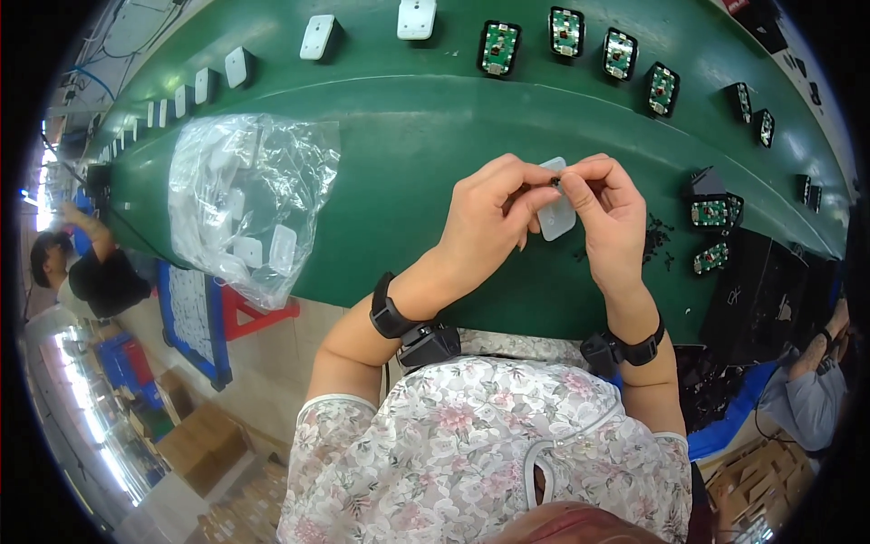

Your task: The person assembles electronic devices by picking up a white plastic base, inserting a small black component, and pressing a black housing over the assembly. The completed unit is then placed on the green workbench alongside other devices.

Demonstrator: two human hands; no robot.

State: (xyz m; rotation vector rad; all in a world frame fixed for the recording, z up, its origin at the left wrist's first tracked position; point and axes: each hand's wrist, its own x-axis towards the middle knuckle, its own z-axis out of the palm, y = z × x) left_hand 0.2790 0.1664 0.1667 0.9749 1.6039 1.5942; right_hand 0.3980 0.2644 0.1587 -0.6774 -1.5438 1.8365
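My left hand (489, 207) is closed, its fingers bent around a translucent white plastic cover (557, 220) with rounded corners. Thumb and forefinger of my right hand (609, 210) pinch at a tiny black part (555, 181) against the cover's upper half. Both hands' fingertips meet there and hide some of that part. Just right of my right wrist, small black pieces (654, 240) lie scattered on the green table (390, 218). Farther right are black housings with green circuit boards (710, 214).
At left lies a clear plastic bag (245, 204) of white covers. White-topped units (317, 38) and open housings with circuit boards (566, 33) line the raised far strip. A black box (757, 299) stands at the right edge. People sit far left and far right.
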